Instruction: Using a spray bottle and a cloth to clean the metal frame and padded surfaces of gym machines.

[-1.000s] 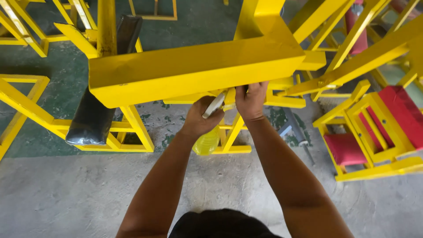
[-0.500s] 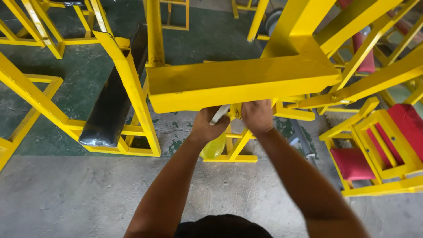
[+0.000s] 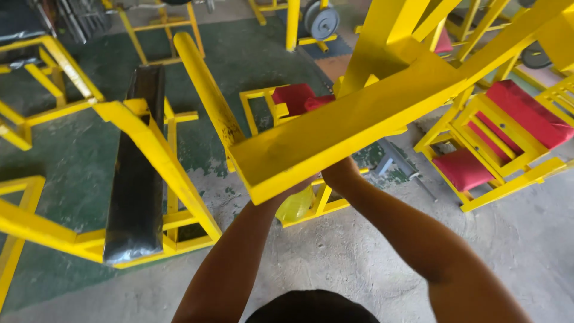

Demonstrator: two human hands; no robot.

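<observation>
Head view: both my hands are up under the big yellow painted metal beam (image 3: 353, 128), mostly hidden by it. My left hand (image 3: 293, 188) is just under its near end, beside a see-through yellow plastic bottle (image 3: 296, 206); I cannot tell its grip. My right hand (image 3: 338, 173) touches the beam's underside, fingers hidden. A long black padded bench (image 3: 134, 173) lies well left of the beam.

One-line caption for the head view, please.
Both hands reach under a yellow painted steel beam, beside a yellow translucent plastic bottle.

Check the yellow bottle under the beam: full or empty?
Cannot tell. Only its yellow lower part shows below the yellow beam; the rest is hidden.
</observation>
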